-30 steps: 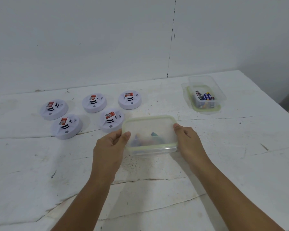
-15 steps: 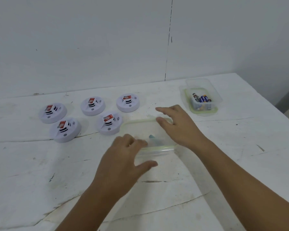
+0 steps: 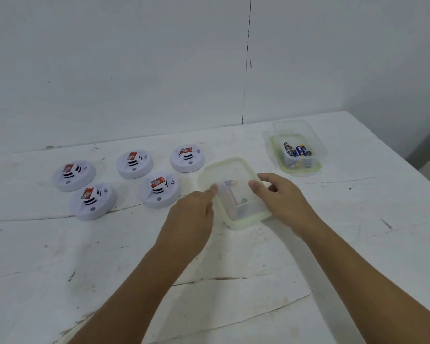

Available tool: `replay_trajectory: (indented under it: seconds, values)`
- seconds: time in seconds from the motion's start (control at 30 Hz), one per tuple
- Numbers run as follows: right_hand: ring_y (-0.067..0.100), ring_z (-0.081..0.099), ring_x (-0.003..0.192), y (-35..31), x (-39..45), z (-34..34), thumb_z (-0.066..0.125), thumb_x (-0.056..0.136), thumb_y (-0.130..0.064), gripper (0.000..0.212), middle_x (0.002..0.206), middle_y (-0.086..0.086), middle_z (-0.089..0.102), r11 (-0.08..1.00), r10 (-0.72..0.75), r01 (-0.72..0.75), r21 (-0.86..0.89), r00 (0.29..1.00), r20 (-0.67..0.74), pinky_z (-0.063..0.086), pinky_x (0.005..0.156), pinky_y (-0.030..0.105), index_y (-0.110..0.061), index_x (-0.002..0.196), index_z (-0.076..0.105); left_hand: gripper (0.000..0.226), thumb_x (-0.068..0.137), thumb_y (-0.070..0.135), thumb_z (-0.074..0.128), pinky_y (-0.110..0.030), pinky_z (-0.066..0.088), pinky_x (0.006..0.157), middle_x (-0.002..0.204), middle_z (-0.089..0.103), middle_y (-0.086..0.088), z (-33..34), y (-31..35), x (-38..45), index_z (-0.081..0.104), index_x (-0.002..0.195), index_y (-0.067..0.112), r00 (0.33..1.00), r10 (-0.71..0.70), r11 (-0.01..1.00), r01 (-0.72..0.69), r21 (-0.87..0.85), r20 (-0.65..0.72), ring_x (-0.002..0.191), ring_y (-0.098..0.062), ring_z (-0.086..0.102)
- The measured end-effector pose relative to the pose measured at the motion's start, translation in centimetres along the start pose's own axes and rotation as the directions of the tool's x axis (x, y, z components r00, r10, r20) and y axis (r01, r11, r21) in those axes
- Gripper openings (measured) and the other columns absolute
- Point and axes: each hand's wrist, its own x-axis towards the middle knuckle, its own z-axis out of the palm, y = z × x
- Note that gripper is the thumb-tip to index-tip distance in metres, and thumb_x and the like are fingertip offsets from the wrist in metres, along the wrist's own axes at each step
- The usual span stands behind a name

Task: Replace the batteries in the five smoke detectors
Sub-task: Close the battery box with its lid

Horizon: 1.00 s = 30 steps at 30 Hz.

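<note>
Centrally, both hands work at a translucent container (image 3: 243, 207) with a pale green rim, standing on the white table (image 3: 85, 269). Its lid (image 3: 227, 173), clear with a green edge, is tilted over the container, its far edge raised and its near edge low. The left hand (image 3: 191, 219) pinches the lid's left edge between thumb and fingertips; the right hand (image 3: 283, 199) curls its fingers round the lid's right edge, thumb pointing inward over the top. Small items, blurred through the plastic, lie inside between the two hands and cannot be identified. Five white round smoke detectors, each with a red label and black vent slots, lie face-up beyond and to the left of the left hand: the nearest detector (image 3: 160, 189) just beside its fingertips, a second (image 3: 187, 158) beyond those fingertips, a third (image 3: 134, 163) farther left, and two more (image 3: 93, 201) (image 3: 73, 175) well apart at far left. Beyond and to the right of the right hand, an open clear container (image 3: 315, 157) rests on a green-rimmed lid of its own (image 3: 276, 155) and holds several batteries (image 3: 297, 150), blue and black, standing on end
</note>
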Motion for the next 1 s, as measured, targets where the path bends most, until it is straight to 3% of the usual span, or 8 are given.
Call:
replay_trajectory:
  seconds: [0.07, 0.17, 0.2, 0.3, 0.47, 0.63, 0.93, 1.0]
  values:
    - [0.015, 0.069, 0.083, 0.5, -0.2, 1.0, 0.062, 0.098, -0.052, 0.033, 0.089, -0.002, 0.069, 0.996, 0.044, -0.038, 0.086, 0.997, -0.068, 0.054, 0.073, 0.032, -0.031, 0.122, 0.068, 0.042, 0.109, 0.022, 0.038, -0.027, 0.046, 0.067, 0.081, 0.056, 0.009, 0.4, 1.1, 1.0, 0.049, 0.148, 0.034, 0.987, -0.139, 0.969, 0.151, -0.195, 0.074, 0.072, -0.009, 0.055]
    - [0.018, 0.068, 0.089, 0.6, -0.1, 2.2, 0.060, 0.099, -0.050, 0.032, 0.101, 0.004, 0.067, 0.985, 0.092, -0.069, 0.157, 0.985, -0.145, 0.051, 0.072, 0.030, -0.028, 0.121, 0.065, 0.016, 0.107, 0.032, 0.048, -0.013, 0.039, 0.066, 0.083, 0.048, 0.019, 1.2, 1.9, 2.7, 0.050, 0.096, 0.043, 0.946, -0.301, 0.813, 0.321, -0.486, 0.122, 0.076, 0.002, 0.050]
    - [0.017, 0.067, 0.088, 0.6, 0.0, 2.4, 0.060, 0.099, -0.050, 0.032, 0.102, 0.005, 0.066, 0.985, 0.096, -0.070, 0.160, 0.983, -0.158, 0.050, 0.071, 0.029, -0.028, 0.121, 0.065, 0.008, 0.105, 0.033, 0.053, -0.017, 0.043, 0.071, 0.088, 0.051, 0.021, 1.5, 1.8, 3.2, 0.056, 0.102, 0.040, 0.937, -0.330, 0.770, 0.336, -0.543, 0.112, 0.083, 0.000, 0.052]
    - [0.017, 0.065, 0.087, 0.6, 0.1, 2.6, 0.060, 0.098, -0.051, 0.034, 0.104, 0.006, 0.063, 0.984, 0.099, -0.070, 0.164, 0.980, -0.174, 0.052, 0.073, 0.032, -0.026, 0.121, 0.065, 0.043, 0.100, 0.031, 0.067, -0.033, 0.053, 0.098, 0.118, 0.069, 0.015, 2.5, 1.0, 4.2, 0.059, 0.140, 0.018, 0.912, -0.395, 0.633, 0.358, -0.687, 0.111, 0.106, -0.005, 0.065]
    - [0.015, 0.066, 0.092, 0.9, 0.3, 3.1, 0.055, 0.085, -0.065, 0.048, 0.108, 0.004, 0.064, 0.982, 0.094, -0.059, 0.179, 0.977, -0.192, 0.057, 0.080, 0.037, -0.032, 0.116, 0.066, 0.034, 0.099, 0.014, 0.067, -0.044, 0.056, 0.103, 0.118, 0.077, -0.001, 2.9, -0.3, 4.7, 0.068, 0.132, 0.012, 0.882, -0.404, 0.392, 0.407, -0.825, 0.243, 0.111, -0.020, 0.073]
    - [0.013, 0.065, 0.094, 1.0, 0.3, 3.3, 0.051, 0.080, -0.071, 0.055, 0.109, 0.001, 0.064, 0.985, 0.092, -0.057, 0.164, 0.973, -0.213, 0.056, 0.082, 0.037, -0.033, 0.116, 0.067, 0.027, 0.101, 0.010, 0.062, -0.040, 0.057, 0.101, 0.112, 0.079, 0.001, 2.7, -0.1, 4.5, 0.071, 0.127, 0.012, 0.901, -0.369, 0.409, 0.378, -0.831, 0.229, 0.107, -0.018, 0.074]
    - [0.033, 0.067, 0.091, 0.5, 0.2, 2.5, 0.060, 0.100, -0.046, 0.033, 0.097, 0.018, 0.071, 0.971, 0.121, -0.072, 0.227, 0.971, -0.206, 0.056, 0.083, 0.050, -0.018, 0.089, 0.075, 0.025, 0.102, 0.011, 0.061, -0.033, 0.059, 0.097, 0.107, 0.079, 0.007, 2.2, 0.4, 4.2, 0.073, 0.124, 0.016, 0.932, -0.313, 0.489, 0.324, -0.810, 0.185, 0.102, -0.010, 0.075]
    - [0.032, 0.068, 0.092, 0.4, 0.1, 2.6, 0.059, 0.101, -0.046, 0.032, 0.098, 0.017, 0.072, 0.970, 0.122, -0.075, 0.229, 0.972, -0.200, 0.056, 0.084, 0.051, -0.019, 0.092, 0.075, 0.023, 0.103, 0.018, 0.061, -0.036, 0.057, 0.100, 0.106, 0.079, 0.012, 1.9, 0.5, 4.1, 0.073, 0.122, 0.023, 0.947, -0.274, 0.562, 0.301, -0.770, 0.170, 0.103, -0.007, 0.073]
